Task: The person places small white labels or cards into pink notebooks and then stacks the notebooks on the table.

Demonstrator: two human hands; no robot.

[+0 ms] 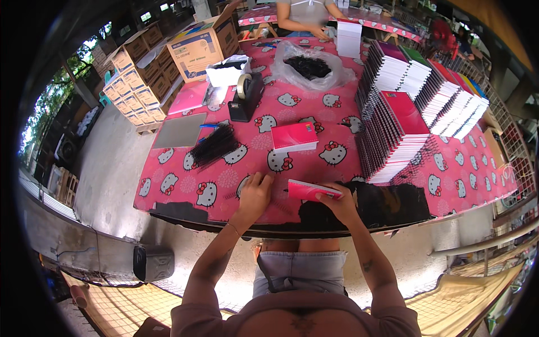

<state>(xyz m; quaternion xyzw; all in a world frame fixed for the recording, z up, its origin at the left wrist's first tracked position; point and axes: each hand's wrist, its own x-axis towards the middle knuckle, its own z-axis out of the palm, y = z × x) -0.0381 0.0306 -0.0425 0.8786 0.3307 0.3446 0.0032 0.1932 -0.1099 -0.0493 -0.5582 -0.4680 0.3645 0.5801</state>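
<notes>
My right hand [339, 203] grips a small pink-red notebook [306, 190] at its right end, tilted so its white page edge shows, just above the table's near edge. To its left, my left hand [256, 195] is low over the table with its fingers bent downward; their tips are hidden. Thin dark spiral coils [231, 196] show faintly beside it, and whether the fingers pinch one is unclear. A pile of black spiral binding coils [215, 147] lies beyond my left hand. Another pink-red notebook [294, 136] rests flat in the middle of the table.
Tall stacks of spiral notebooks [397, 132] stand at right. Farther back are a tape dispenser [246, 96], a clear plastic bag [281, 70] of black coils and a cardboard box [202, 49]. A grey board [179, 131] lies at left. Another person [306, 17] is across the table.
</notes>
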